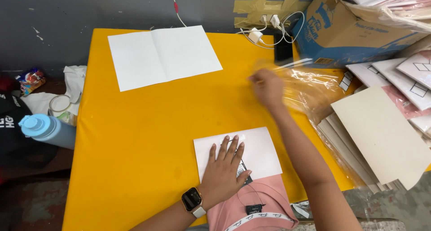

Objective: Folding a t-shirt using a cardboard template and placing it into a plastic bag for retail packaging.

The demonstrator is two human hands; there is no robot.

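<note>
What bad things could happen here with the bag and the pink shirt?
The right hand is blurred, pulling a thin clear bag off a stack; it might tear or drag the next bags along. The left hand presses only one part of the white card on the pink shirt, which hangs near the table edge, so the shirt could slip off. The bag may also snag the chargers close behind it.
</note>
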